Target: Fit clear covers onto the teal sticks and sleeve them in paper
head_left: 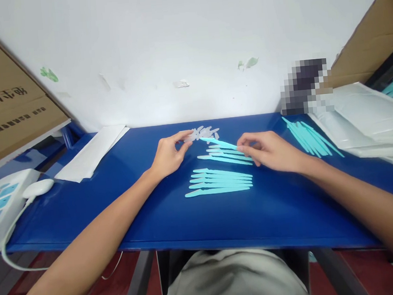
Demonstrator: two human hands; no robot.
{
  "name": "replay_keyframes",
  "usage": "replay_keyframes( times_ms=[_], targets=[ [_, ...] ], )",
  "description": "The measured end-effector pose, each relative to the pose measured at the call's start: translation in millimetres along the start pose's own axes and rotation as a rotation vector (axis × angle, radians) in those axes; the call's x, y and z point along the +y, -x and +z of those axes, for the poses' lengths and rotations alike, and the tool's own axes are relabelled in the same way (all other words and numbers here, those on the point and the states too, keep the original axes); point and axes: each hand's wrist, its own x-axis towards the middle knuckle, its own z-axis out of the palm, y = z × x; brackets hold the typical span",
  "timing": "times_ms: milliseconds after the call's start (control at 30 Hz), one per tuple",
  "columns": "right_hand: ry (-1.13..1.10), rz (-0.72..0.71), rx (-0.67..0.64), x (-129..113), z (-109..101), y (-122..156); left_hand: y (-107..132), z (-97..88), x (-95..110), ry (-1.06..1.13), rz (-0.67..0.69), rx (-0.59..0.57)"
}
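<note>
Between the thumb and fingers of my right hand (pixel 260 147) is the handle end of a turquoise eyebrow razor (pixel 222 143), its blade end pointing left. My left hand (pixel 171 152) pinches a small translucent blade cap (pixel 189 138) at the left side of a loose heap of such caps (pixel 209 131). The held razor's tip lies close to this heap. Several more razors (pixel 230 157) lie side by side just under my right hand. Nearer to me is a second neat row of turquoise razors (pixel 220 182), their blade ends to the left.
A looser pile of turquoise razors (pixel 309 137) lies to the right, beside white plastic bags (pixel 362 114). White paper sheets (pixel 90 152) are at the left on the blue table (pixel 148 220). A white device with a cable (pixel 36 188) stands at the left edge, near a cardboard box (pixel 9 90).
</note>
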Motion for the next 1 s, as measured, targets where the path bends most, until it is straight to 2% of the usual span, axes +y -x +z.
replay_keyframes(
  times_ms=[167,500,733,867,1000],
  targets=[
    [0.04,-0.023,0.023,4.6,0.2,-2.9,0.6,3.6,-2.1,0.088,-0.066,-0.043],
    [0.054,-0.031,0.018,2.7,0.1,-2.5,0.0,4.1,-1.0,0.148,-0.052,-0.059],
    [-0.017,-0.018,-0.02,-0.7,4.0,-0.6,3.0,4.5,18.5,0.189,0.038,-0.176],
    [0.134,-0.065,0.0,2.6,4.3,-2.1,2.4,5.3,15.1,0.057,0.113,-0.232],
    [0.356,-0.125,0.025,8.0,3.3,-4.9,-0.9,2.7,-10.0,-0.196,0.097,-0.239]
  ],
)
